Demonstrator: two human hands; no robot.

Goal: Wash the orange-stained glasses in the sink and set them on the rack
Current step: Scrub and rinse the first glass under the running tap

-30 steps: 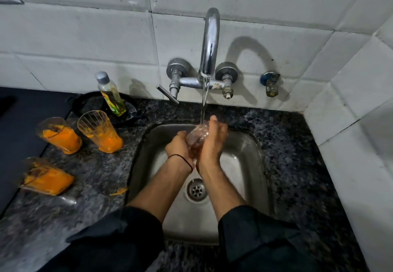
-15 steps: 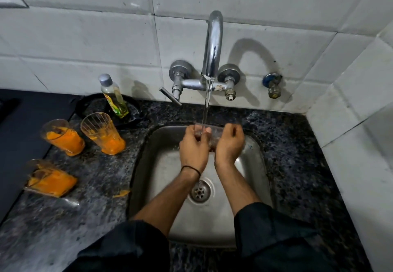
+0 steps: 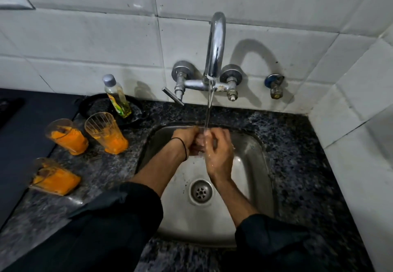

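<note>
**Rinsing a glass beneath the running tap**

On the speckled counter (image 3: 102,171), far left, three orange-stained glasses wait: a fallen glass (image 3: 55,178) on its side, a rear glass (image 3: 68,136) and a ribbed glass (image 3: 106,132), both standing. Behind them a bottle (image 3: 117,95) stands in a black dish (image 3: 89,107). Over the sink (image 3: 253,165), the left hand (image 3: 187,137) and right hand (image 3: 219,154), fingers curled, grip a clear glass (image 3: 200,144) between them. It is largely hidden, under the water stream (image 3: 208,116) from the tap (image 3: 214,48). A valve (image 3: 275,86) projects from the wall, far right.
</note>
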